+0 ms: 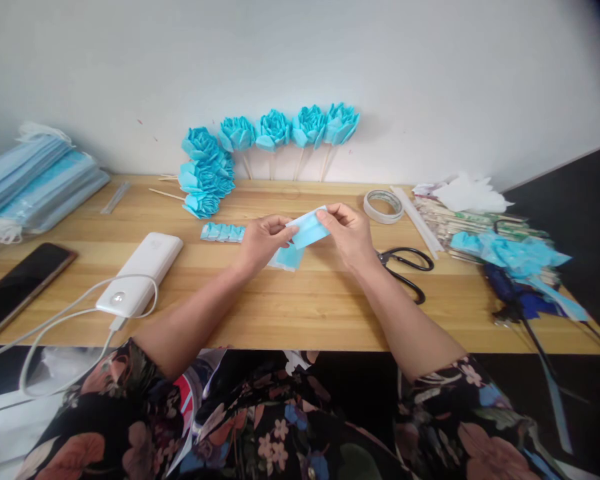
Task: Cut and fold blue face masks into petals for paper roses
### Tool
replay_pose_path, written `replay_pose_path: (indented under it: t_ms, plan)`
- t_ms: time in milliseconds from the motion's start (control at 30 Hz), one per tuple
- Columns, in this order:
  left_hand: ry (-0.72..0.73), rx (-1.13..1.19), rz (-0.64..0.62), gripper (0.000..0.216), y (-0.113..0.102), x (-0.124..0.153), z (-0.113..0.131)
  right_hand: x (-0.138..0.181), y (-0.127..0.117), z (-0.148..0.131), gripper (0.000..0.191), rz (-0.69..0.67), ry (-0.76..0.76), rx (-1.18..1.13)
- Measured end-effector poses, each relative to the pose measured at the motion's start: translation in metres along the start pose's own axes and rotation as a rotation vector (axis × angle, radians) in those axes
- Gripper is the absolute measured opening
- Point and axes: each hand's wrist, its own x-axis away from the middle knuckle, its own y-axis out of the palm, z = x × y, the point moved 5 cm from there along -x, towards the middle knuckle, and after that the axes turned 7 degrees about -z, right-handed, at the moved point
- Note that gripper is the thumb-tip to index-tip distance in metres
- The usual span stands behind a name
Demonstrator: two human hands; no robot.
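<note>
Between my two hands a light blue piece of mask fabric (310, 229) is held up above the table, tilted, its right end higher. My left hand (266, 240) pinches its left edge with thumb and fingers. At the upper right corner, my right hand (349, 232) grips it between thumb and forefinger. More blue fabric pieces (289, 258) lie on the table below, partly hidden by the hands. To the left lies a row of folded blue petals (223, 232), its right end covered by my left hand. Black-handled scissors (407, 261) rest beside my right forearm.
Blue fabric flowers (273, 130) on sticks lean against the wall; others (203, 177) lie stacked. A tape roll (383, 206), white sticks (417, 220) and a scrap heap (510, 253) are right. Masks (40, 180), a phone (23, 287) and a cabled power bank (140, 273) are left.
</note>
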Motion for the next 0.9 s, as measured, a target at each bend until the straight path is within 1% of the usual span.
replay_pose_path:
  t_ms: [167, 300, 467, 633, 767, 900]
  plan:
    - [-0.007, -0.025, 0.004, 0.026, -0.001, 0.001, 0.003, -0.001, -0.001, 0.001, 0.024, 0.018, 0.013, 0.021]
    - [-0.008, -0.034, 0.001, 0.025, -0.001, 0.002, 0.006, 0.0, -0.002, 0.002, 0.025, 0.012, 0.01, 0.039]
    - [-0.009, -0.026, 0.003, 0.028, -0.002, 0.002, 0.008, 0.0, -0.001, 0.001, 0.023, -0.008, -0.009, -0.005]
    - [0.002, -0.028, -0.007, 0.031, -0.003, 0.0, 0.006, -0.001, -0.001, 0.002, 0.028, 0.005, 0.009, -0.022]
    - [0.036, -0.07, -0.021, 0.03, -0.003, -0.001, 0.005, 0.0, -0.003, 0.001, 0.028, -0.013, -0.015, 0.061]
    - [0.155, -0.236, -0.008, 0.028, -0.001, 0.001, 0.015, 0.004, 0.001, -0.011, 0.021, -0.089, -0.134, 0.246]
